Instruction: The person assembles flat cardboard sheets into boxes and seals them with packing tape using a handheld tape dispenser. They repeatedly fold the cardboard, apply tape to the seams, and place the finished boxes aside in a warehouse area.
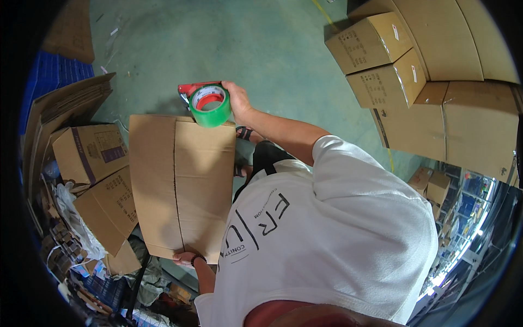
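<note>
A closed cardboard box [204, 180] lies in front of me, a dark seam running between its top flaps. My right hand [238, 102], at the top of the view, grips a red tape dispenser [196, 87] loaded with a roll of green tape [212, 117]. The dispenser is over the box's upper end; whether the tape touches the cardboard cannot be told. At the box's lower end, my left hand [185, 258], with a dark beaded bracelet at the wrist, holds the edge near the seam. Part of that hand's fingers is hidden.
Flattened cardboard sheets [73, 98] and blue plastic crates [61, 71] stand at the left. Below them are a printed carton [92, 151], an open carton [110, 200] and crumpled plastic [77, 220]. Large cartons [445, 118] are stacked at the upper right.
</note>
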